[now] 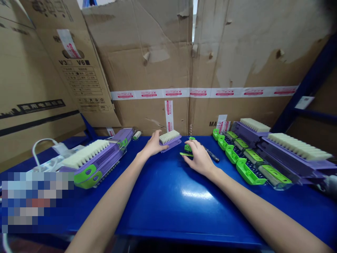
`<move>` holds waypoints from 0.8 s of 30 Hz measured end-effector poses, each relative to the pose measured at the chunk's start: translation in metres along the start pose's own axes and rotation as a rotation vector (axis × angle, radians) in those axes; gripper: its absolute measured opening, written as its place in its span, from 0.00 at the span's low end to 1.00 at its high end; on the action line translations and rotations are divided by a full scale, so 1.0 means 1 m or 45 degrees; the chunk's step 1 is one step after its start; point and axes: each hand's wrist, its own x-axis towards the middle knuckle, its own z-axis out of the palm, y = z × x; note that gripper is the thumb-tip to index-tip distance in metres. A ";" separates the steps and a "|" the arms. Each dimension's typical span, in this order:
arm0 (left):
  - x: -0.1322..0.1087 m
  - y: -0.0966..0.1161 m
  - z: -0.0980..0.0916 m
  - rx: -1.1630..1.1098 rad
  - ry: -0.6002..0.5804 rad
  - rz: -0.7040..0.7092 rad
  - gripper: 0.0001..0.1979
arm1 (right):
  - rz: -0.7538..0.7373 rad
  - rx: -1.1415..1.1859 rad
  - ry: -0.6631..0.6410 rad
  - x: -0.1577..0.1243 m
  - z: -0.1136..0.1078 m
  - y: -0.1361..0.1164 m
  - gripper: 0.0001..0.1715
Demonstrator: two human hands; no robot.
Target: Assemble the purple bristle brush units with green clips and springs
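My left hand [153,145] reaches across the blue table [163,196] and grips the left end of a small purple brush piece with cream bristles [170,139]. Just to its right, my right hand [198,157] rests on the table with its fingers curled over a small green plastic part [188,147]. A thin green strip [185,154] lies under the hand's left side. A dark pen-like tool [212,155] lies right behind the right hand.
A row of purple brushes with green handles [91,162] lies at the left. Several more purple and green brush parts [252,158] are stacked at the right. Cardboard boxes [163,63] wall off the back. A white cable [39,144] is at far left.
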 end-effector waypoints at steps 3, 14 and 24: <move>-0.003 0.003 0.001 0.303 0.107 0.163 0.35 | 0.011 -0.035 -0.001 0.000 0.000 0.002 0.24; -0.014 0.046 0.005 0.420 0.332 0.732 0.16 | 0.088 -0.158 0.086 -0.002 0.009 0.008 0.45; -0.019 0.057 0.014 0.509 0.323 0.822 0.29 | -0.014 0.022 0.087 -0.004 0.013 0.011 0.47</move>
